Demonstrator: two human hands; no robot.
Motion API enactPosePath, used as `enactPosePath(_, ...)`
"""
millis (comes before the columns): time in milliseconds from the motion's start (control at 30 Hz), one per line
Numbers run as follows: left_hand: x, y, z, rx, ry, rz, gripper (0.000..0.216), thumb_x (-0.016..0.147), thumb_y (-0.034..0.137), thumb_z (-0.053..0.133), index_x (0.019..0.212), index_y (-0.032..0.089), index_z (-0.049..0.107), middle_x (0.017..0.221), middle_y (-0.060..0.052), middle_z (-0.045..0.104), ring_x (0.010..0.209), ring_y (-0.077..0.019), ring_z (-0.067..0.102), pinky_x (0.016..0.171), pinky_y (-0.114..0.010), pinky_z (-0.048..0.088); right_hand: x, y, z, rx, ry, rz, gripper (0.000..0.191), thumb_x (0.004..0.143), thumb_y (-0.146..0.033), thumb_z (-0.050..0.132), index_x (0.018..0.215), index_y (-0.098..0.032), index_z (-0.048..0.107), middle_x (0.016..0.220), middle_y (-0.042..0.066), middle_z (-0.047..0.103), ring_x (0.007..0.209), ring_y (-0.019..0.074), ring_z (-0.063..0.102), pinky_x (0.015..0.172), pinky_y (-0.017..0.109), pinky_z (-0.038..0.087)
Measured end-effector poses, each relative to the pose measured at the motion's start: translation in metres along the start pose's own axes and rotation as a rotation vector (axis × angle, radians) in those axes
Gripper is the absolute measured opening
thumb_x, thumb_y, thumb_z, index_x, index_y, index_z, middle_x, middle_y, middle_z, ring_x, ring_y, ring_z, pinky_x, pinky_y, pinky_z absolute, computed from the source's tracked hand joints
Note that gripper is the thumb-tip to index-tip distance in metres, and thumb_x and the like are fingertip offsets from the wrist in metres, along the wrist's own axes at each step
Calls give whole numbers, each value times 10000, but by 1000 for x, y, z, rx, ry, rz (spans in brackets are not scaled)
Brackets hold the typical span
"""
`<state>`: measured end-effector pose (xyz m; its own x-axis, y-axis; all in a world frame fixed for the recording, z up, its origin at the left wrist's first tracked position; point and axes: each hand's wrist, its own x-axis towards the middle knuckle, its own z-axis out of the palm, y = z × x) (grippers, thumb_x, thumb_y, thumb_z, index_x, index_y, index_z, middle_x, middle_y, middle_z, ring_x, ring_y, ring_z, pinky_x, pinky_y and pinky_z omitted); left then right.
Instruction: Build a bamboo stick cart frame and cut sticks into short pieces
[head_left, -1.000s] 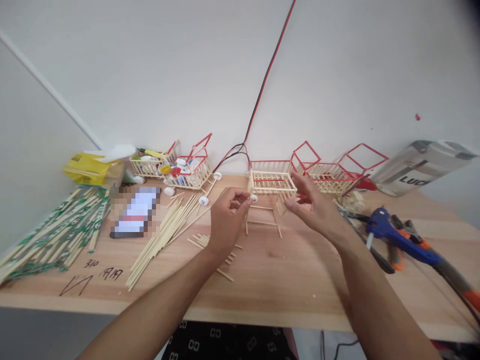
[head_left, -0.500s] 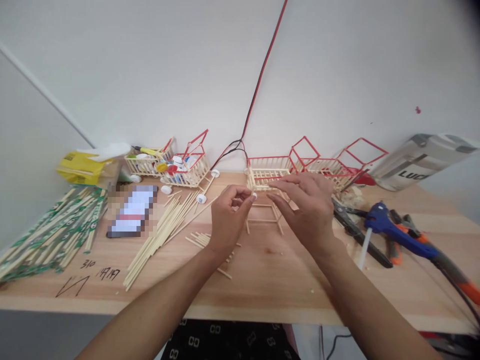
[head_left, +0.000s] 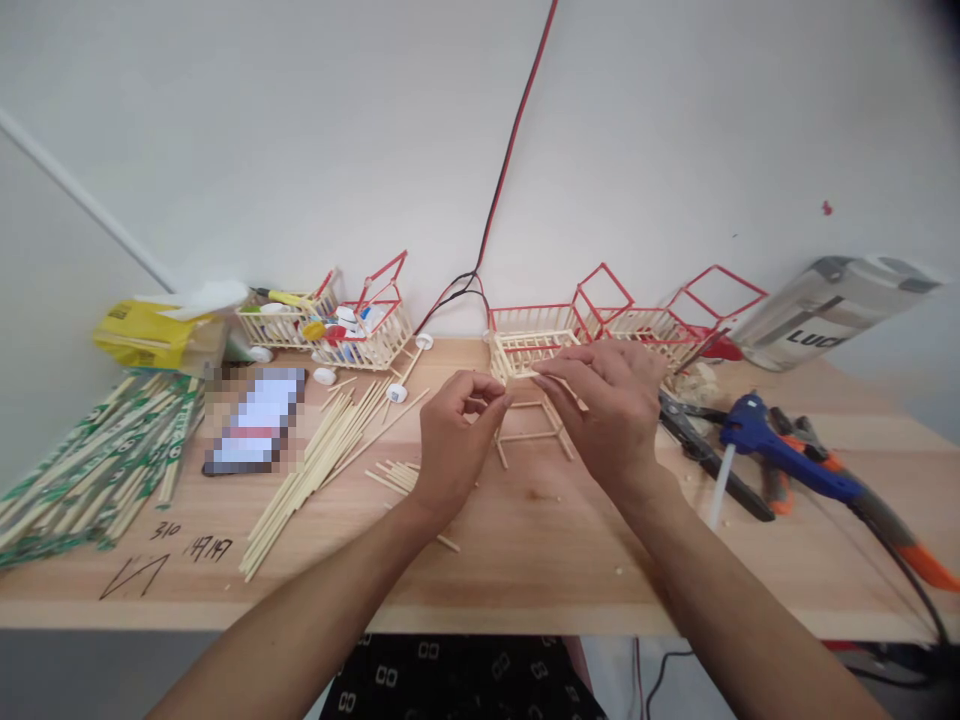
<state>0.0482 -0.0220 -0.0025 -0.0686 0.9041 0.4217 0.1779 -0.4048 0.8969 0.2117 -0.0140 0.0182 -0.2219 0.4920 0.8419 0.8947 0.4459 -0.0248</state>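
Facing fingers point(head_left: 489, 412) — near stick frame point(head_left: 531, 436)

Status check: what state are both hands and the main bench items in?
Left hand: curled; contact with unpainted basket unclear
Right hand: thumb, forefinger nearly meeting
Unpainted basket: partly hidden
Phone: screen bright
Glue gun: lying down
Wrapped chopsticks: heaped
Loose sticks: unwrapped
Front filled basket: upright, uncovered
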Motion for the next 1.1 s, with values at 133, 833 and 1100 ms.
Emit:
enactPosePath(133, 0, 1, 0, 12, -5, -5, 25, 790, 199, 650, 785, 188, 628, 798, -1, 654, 723, -121, 598, 676, -237, 469, 0, 0, 0, 9, 11, -4, 150, 882, -359, 590, 858, -260, 701, 867, 30, 696, 888, 218, 569, 825, 399, 328)
enactPosePath(833, 0, 6, 1, 16, 7, -4, 42, 781, 188, 663, 767, 162, 633, 775, 3, 650, 710, -110, 597, 659, -222, 472, 0, -1, 0, 30, 51, -24, 94, 848, -315, 643, 820, -252, 708, 811, 20, 668, 832, 193, 535, 803, 367, 321)
enactPosePath(1100, 0, 1, 0, -21, 2, -40, 68, 781, 226, 674, 793, 170, 637, 790, 1, 655, 734, -117, 610, 684, -230, 481, 0, 7, -7, 75, 132, 18, 304, 833, -326, 645, 1114, -209, 650, 1062, 97, 638, 1011, 247, 563, 918, 421, 390)
